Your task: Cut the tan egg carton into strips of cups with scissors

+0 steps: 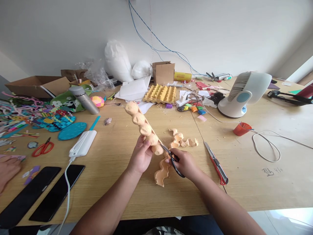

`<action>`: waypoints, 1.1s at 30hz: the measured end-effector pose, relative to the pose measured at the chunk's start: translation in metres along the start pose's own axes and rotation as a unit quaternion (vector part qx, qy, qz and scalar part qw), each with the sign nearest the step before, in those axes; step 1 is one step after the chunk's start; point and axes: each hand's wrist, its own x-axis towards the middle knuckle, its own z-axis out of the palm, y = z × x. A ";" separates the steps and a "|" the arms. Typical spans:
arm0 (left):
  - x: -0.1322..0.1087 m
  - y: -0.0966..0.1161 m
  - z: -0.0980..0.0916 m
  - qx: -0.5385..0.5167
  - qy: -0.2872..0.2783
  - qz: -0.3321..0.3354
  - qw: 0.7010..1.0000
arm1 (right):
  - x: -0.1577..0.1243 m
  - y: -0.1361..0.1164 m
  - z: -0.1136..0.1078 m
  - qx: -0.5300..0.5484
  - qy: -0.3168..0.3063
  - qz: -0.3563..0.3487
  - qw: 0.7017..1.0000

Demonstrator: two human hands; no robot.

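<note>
My left hand (pixel 141 156) is closed around the near end of a tan egg-carton strip (pixel 143 126), a row of bumpy cups that slants up and away to the left. My right hand (pixel 184 162) grips black-handled scissors (pixel 171 155), whose blades meet the strip's lower right edge. A wavy trimmed piece of carton (pixel 161 172) hangs below the cut, down to the table. Several small carton scraps (pixel 182 140) lie on the wooden table (pixel 117 153) just beyond the scissors.
A red utility knife (pixel 216 163) lies right of my right hand. Further off are a red cup (pixel 242 128), a white fan (pixel 243 94), an egg tray (pixel 160 94), a power bank (pixel 83 143), two phones (pixel 41 192), red scissors (pixel 43 148). Another person's hand (pixel 7 169) rests at far left.
</note>
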 end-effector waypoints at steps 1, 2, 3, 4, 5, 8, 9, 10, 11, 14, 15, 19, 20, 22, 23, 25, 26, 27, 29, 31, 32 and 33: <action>0.000 0.000 0.000 -0.001 0.000 0.000 1.000 | 0.000 0.000 0.000 -0.001 0.002 0.000 1.000; 0.000 0.000 0.000 -0.002 0.000 0.000 1.000 | 0.000 0.000 0.000 -0.001 0.003 0.000 1.000; 0.000 0.000 0.000 -0.003 0.001 0.000 1.000 | 0.000 0.000 0.000 -0.002 0.004 0.000 1.000; 0.000 0.000 0.001 -0.004 0.001 0.000 1.000 | 0.000 0.000 0.000 -0.003 0.005 0.000 1.000; 0.000 0.000 0.001 -0.003 0.002 0.000 1.000 | -0.001 0.000 0.001 -0.005 0.006 -0.001 1.000; 0.000 0.000 0.001 -0.002 0.000 0.001 1.000 | -0.002 -0.001 0.001 -0.014 0.010 -0.002 1.000; 0.000 0.000 0.001 -0.003 0.000 0.001 1.000 | -0.002 -0.002 0.001 -0.019 0.012 -0.002 1.000; 0.000 0.000 0.001 -0.005 -0.001 0.001 1.000 | -0.002 -0.002 0.001 -0.025 0.013 -0.001 1.000; 0.000 -0.001 0.000 -0.008 -0.002 0.002 1.000 | -0.003 -0.002 0.002 -0.031 0.015 0.000 0.999; 0.000 -0.001 -0.001 -0.015 -0.004 0.004 1.000 | -0.004 -0.003 0.002 -0.047 0.019 0.004 0.999; 0.000 -0.002 -0.001 -0.018 -0.005 0.003 1.000 | -0.004 -0.003 0.002 -0.050 0.020 0.005 0.999; 0.000 -0.001 -0.001 -0.032 -0.009 0.000 0.999 | -0.005 -0.004 0.001 -0.055 0.029 0.003 0.998; 0.000 -0.001 -0.001 -0.034 -0.010 0.000 0.999 | -0.005 -0.004 0.000 -0.055 0.029 0.001 0.998; 0.000 0.000 -0.001 -0.038 -0.011 0.000 0.999 | -0.006 -0.005 -0.001 -0.056 0.028 0.000 0.998; 0.000 0.000 0.000 -0.040 -0.011 0.000 0.999 | -0.006 -0.005 -0.002 -0.056 0.026 0.001 0.998; 0.000 0.001 0.000 -0.043 -0.010 -0.002 0.999 | -0.006 -0.006 -0.003 -0.057 0.023 0.003 0.998; 0.000 0.001 0.000 -0.045 -0.009 -0.003 0.999 | -0.006 -0.005 -0.003 -0.057 0.023 0.003 0.998; 0.000 0.001 0.000 -0.046 -0.008 -0.005 0.999 | -0.005 -0.005 -0.003 -0.056 0.024 0.003 0.998; 0.000 0.002 0.000 -0.050 -0.006 -0.009 0.999 | -0.005 -0.004 -0.003 -0.050 0.027 0.001 0.998; 0.000 0.002 0.000 -0.054 -0.008 -0.010 0.998 | -0.003 -0.002 -0.003 -0.030 0.029 0.002 0.999; 0.000 0.003 0.001 -0.057 -0.008 -0.010 0.998 | -0.003 -0.001 -0.002 -0.011 0.024 0.001 1.000; 0.000 0.003 0.001 -0.059 -0.008 -0.010 0.998 | -0.002 0.001 -0.001 0.017 0.014 -0.002 1.000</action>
